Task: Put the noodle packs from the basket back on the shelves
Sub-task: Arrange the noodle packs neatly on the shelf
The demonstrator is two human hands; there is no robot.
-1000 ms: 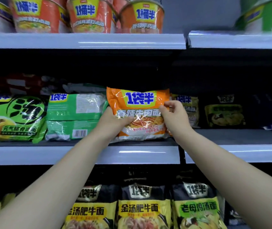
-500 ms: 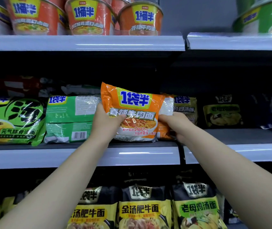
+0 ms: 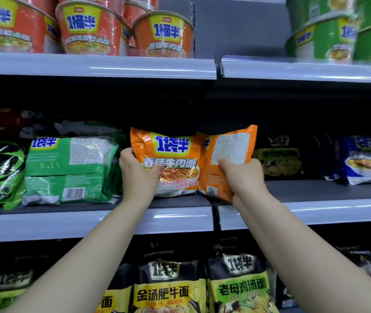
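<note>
Now: orange noodle pack (image 3: 172, 159) glossy, blue-yellow logo; second pack (image 3: 232, 146) back-side out.

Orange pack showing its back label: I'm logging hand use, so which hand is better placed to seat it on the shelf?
Right. The right hand grips the back-label pack, tilted at the shelf edge; the left hand holds the front-facing pack beside it.

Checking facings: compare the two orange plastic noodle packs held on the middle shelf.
The front-facing orange plastic pack, gripped by the left hand, shows logo and noodle picture; the back-facing orange plastic pack, gripped by the right hand, shows a white text panel. The front-facing pack stands roughly upright; the back-facing pack tilts. Both are orange with the same blue logo.
</note>
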